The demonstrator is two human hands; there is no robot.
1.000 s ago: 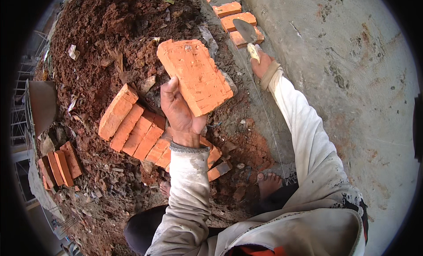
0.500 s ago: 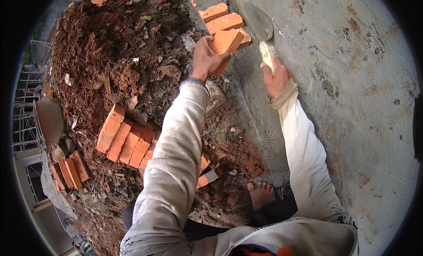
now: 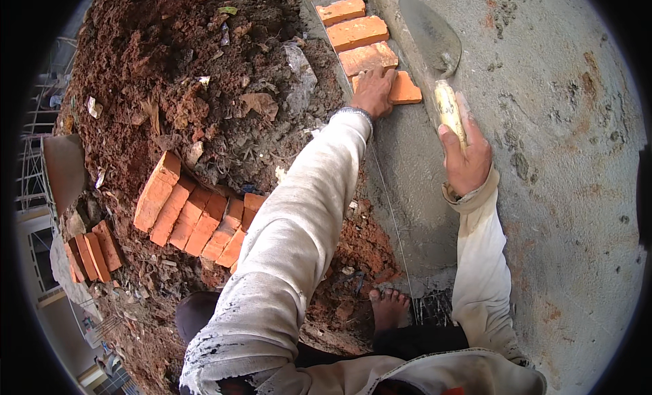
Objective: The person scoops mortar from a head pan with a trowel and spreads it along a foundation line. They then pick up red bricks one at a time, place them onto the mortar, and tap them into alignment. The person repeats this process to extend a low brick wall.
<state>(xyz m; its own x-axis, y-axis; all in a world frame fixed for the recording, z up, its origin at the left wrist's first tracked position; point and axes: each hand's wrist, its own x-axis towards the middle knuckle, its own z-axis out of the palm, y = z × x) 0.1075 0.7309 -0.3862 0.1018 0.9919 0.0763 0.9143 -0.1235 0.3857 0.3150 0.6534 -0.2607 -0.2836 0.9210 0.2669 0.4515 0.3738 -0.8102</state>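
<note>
My left hand point(image 3: 373, 94) grips an orange brick point(image 3: 407, 88) from its left end, its fingers over the top. That brick lies on the grey mortar bed point(image 3: 414, 171), at the near end of a row; beyond it are a neighbouring brick point(image 3: 369, 58), another brick point(image 3: 358, 33) and a farther one point(image 3: 341, 11). My right hand point(image 3: 468, 154) is closed round the pale handle of a trowel point(image 3: 432, 38). The trowel's mortar-smeared blade points away from me, just right of the row.
A taut string point(image 3: 390, 205) runs along the mortar's left edge. Left of it are rough brown soil point(image 3: 136, 76), a leaning stack of bricks point(image 3: 197, 218) and a smaller brick stack point(image 3: 95, 252). A grey cement surface point(image 3: 564, 211) slopes on the right. My bare foot point(image 3: 390, 308) is below.
My left hand has brought the brick down from above the row to the mortar at its near end. My right hand and the trowel have shifted right in the picture.
</note>
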